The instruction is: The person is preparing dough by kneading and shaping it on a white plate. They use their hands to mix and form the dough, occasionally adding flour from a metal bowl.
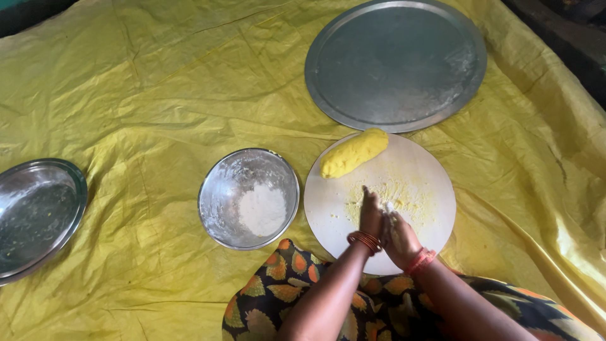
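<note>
Both hands are pressed palm to palm over the near half of a round white board (334, 208) — the left hand (371, 215) with its fingers straight and held together, the right hand (399, 239) curled against it, and whether anything sits between the palms cannot be told. A yellow dough log (353, 153) lies tilted on the board's far edge, well apart from the hands, with yellow crumbs (404, 192) between. Left of the board a steel bowl (218, 189) holds white flour (262, 210); a large steel tray (395, 63) lies beyond — all on a yellow cloth (139, 95).
</note>
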